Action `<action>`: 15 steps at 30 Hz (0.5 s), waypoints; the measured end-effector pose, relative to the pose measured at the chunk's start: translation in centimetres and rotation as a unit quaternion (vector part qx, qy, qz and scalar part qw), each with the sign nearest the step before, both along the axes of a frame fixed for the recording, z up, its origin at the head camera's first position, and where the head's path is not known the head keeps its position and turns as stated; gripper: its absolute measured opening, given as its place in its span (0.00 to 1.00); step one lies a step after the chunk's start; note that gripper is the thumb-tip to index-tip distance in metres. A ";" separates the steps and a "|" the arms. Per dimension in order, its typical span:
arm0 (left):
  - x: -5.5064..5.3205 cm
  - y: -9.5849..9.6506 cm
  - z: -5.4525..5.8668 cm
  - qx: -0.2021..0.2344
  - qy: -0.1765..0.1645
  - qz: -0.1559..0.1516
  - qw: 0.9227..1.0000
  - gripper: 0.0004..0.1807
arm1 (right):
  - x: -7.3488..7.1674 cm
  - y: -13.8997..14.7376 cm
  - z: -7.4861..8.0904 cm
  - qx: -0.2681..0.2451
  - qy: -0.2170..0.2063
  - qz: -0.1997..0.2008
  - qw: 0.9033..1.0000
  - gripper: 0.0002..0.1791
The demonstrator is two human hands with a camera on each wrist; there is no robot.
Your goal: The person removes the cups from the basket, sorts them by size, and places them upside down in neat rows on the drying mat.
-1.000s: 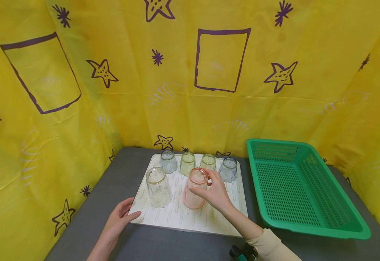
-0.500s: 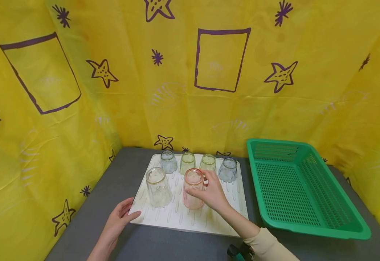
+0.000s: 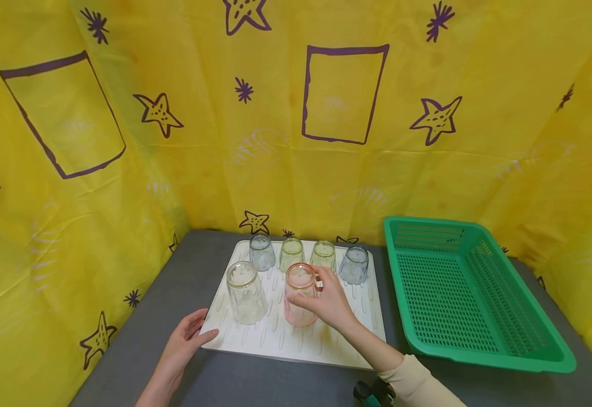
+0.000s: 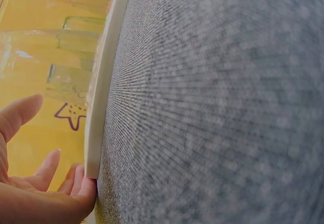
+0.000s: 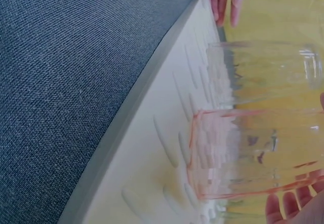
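My right hand holds an upside-down pink-tinted glass, thumb on the near side and fingers round the right side. The glass stands upright on a white ridged drying board. In the right wrist view the pink glass has its wide rim at the board's surface. To its left is a tall clear glass, also rim down. My left hand is at the board's front left corner, fingers loosely bent. In the left wrist view its fingertips touch the corner while the thumb stands away.
Along the board's back edge stand a blue glass, two green glasses and another blue glass, all upside down. A green slotted basket lies right of the board on the dark grey table. Yellow patterned cloth hangs behind.
My right hand has shifted slightly left with the pink glass, whose upper end was tilted right and is now straighter. My left hand stays at the corner.
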State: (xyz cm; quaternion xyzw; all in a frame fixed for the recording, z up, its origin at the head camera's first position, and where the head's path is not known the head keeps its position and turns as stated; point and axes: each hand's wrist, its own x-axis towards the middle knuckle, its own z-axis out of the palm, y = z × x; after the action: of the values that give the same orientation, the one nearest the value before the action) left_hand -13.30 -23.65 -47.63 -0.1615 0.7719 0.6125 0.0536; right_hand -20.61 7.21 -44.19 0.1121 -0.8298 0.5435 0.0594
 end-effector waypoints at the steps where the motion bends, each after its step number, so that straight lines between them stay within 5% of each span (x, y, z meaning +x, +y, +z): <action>1: 0.0 0.0 0.0 0.000 0.000 0.000 1.000 0.42 | 0.0 0.0 0.0 -0.001 0.000 0.002 1.000 0.40; 10: 0.1 0.0 0.2 -0.029 0.014 -0.007 0.999 0.41 | 0.8 1.2 0.7 0.000 0.005 -0.013 1.000 0.42; 15: 0.5 0.9 1.7 -0.064 0.079 -0.008 0.995 0.40 | 2.1 3.4 2.7 0.030 0.056 -0.028 0.998 0.41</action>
State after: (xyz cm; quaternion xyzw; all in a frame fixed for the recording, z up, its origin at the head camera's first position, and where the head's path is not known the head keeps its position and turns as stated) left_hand -12.81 -22.78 -45.89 -0.1098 0.8124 0.5725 -0.0134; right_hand -18.55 10.62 -41.46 0.1209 -0.8440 0.5090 0.1178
